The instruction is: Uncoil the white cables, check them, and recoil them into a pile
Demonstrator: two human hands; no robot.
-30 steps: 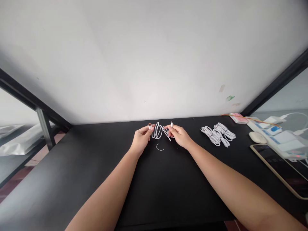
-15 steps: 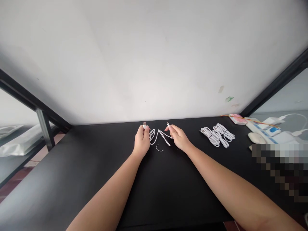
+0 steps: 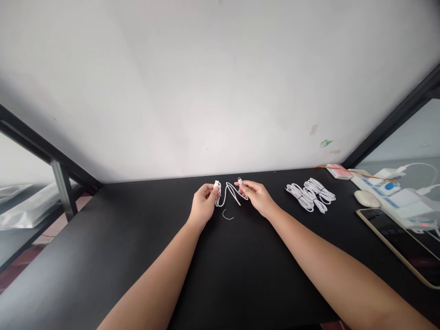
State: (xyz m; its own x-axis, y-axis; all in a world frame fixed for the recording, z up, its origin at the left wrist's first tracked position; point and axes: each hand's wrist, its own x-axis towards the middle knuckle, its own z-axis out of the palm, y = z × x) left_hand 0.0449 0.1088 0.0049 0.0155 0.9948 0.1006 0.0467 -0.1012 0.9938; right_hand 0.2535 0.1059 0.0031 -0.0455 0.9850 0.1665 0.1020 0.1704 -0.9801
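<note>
One white USB cable runs between my two hands, its loose loops hanging at the black table's far side. My left hand is closed, pinching one plug between thumb and fingers along with part of the loops. Between thumb and index finger, my right hand grips the cable's other plug, its metal tip pointing away from me. A thin white twist tie, bent into a curve, lies on the table just below the loops.
Several bundled white cables lie to the right of my hands. Farther right are a white earphone case, a phone, a power strip with chargers and a pink box. A wall rises behind the black table.
My left hand has turned and its plug has shifted right, toward the loops. The plug in my right hand has rotated, showing its broader side.
</note>
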